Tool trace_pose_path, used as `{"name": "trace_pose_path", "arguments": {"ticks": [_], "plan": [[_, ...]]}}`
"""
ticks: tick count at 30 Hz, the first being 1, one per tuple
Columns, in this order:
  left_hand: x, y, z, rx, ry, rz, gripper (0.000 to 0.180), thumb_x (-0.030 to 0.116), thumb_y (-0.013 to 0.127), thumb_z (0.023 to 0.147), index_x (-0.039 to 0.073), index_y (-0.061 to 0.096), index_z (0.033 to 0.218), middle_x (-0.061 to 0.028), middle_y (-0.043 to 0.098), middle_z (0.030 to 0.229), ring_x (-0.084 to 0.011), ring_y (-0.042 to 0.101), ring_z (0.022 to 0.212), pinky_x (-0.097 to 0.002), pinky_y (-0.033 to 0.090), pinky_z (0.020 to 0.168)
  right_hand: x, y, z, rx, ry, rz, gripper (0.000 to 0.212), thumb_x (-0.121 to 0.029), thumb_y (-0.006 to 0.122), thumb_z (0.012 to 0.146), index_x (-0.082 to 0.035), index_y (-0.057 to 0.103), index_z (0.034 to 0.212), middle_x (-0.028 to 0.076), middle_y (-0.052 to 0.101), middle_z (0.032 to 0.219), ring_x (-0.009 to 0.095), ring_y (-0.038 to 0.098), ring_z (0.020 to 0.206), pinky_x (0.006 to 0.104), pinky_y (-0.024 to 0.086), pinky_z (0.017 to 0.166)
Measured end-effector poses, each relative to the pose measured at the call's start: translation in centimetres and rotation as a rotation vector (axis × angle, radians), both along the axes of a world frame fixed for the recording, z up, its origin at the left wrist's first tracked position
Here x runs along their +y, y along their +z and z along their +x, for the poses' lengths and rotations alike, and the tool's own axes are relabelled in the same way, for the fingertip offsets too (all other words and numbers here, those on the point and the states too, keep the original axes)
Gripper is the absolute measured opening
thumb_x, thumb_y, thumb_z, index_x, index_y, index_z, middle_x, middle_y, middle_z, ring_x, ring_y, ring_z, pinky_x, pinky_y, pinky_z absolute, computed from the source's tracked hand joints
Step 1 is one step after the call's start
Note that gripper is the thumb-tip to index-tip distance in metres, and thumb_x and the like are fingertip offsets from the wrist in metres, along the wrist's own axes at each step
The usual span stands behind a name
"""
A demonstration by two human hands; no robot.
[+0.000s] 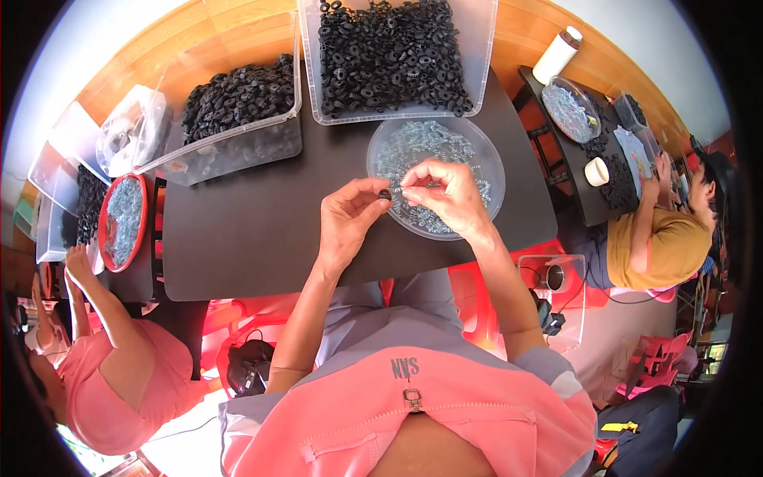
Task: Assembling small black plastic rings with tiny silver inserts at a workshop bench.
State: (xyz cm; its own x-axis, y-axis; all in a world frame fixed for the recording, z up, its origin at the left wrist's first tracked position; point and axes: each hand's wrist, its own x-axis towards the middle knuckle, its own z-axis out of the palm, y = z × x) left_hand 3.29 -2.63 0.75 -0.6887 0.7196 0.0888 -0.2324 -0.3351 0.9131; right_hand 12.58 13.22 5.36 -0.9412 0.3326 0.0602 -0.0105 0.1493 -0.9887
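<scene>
Between the thumb and fingertips of my left hand (354,216) is a small black ring-shaped plastic part (385,194). My right hand (449,195) pinches a tiny silvery piece that looks like a spring, close beside the black part; the fingertips hide most of it. Both hands are above the dark table, the right one over a round clear plastic bowl (497,184). Many small silvery spring-like pieces (425,147) lie in that bowl.
Behind the bowl stands a clear bin (482,99) of black ring-shaped parts. Left of it, another clear bin (230,147) holds black pieces. A red-rimmed basin (104,230) of silvery pieces is at far left. People work at tables on both sides.
</scene>
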Motion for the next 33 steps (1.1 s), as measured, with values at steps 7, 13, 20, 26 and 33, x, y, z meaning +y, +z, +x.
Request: {"name": "trace_pose_path", "arguments": {"ticks": [7,13,20,26,33], "plan": [[0.0,0.5,0.4,0.287,0.089,-0.153,0.020,-0.007,0.064,0.079,-0.003,0.063,0.099,-0.0052,0.064,0.092,-0.0114,0.062,0.083,-0.0240,0.051,0.077,-1.2,0.6,0.3,0.088,-0.034,0.239,0.009,0.005,0.066,0.077,0.002,0.064,0.086,0.006,0.061,0.079,0.012,0.061,0.072,0.0237,0.053,0.065],[-0.2,0.8,0.7,0.427,0.083,-0.218,0.017,-0.009,0.064,0.077,-0.004,0.065,0.093,-0.0055,0.060,0.091,-0.0111,0.059,0.083,-0.0244,0.049,0.077,-1.8,1.4,0.7,0.021,0.009,0.440,0.011,0.007,0.066,0.076,0.001,0.063,0.084,0.005,0.061,0.079,0.012,0.062,0.072,0.0244,0.053,0.066],[-0.3,-0.4,1.3,0.266,0.132,-0.112,0.014,-0.006,0.065,0.079,-0.003,0.065,0.093,-0.0046,0.062,0.086,-0.0104,0.062,0.078,-0.0234,0.051,0.071,-2.5,1.0,0.5,0.065,0.022,0.466,0.010,0.003,0.069,0.074,0.000,0.064,0.081,0.007,0.060,0.076,0.016,0.061,0.064,0.0275,0.050,0.059],[-1.1,-1.4,1.1,0.104,0.115,-0.128,0.016,-0.006,0.064,0.081,-0.003,0.063,0.096,-0.0017,0.062,0.087,-0.0073,0.060,0.079,-0.0212,0.050,0.070,0.7,0.7,-2.6,0.089,-0.094,0.521,0.011,-0.008,0.068,0.080,-0.003,0.069,0.090,0.008,0.065,0.082,0.015,0.062,0.075,0.0267,0.050,0.064],[-1.9,-2.3,1.8,-0.008,0.115,-0.154,0.015,-0.005,0.063,0.081,-0.003,0.062,0.096,-0.0023,0.064,0.083,-0.0065,0.060,0.076,-0.0202,0.049,0.069,7.5,-2.5,-11.1,0.071,-0.475,0.910,0.007,-0.006,0.065,0.072,-0.002,0.061,0.077,0.014,0.064,0.080,0.033,0.063,0.075,0.0428,0.050,0.067]]}}
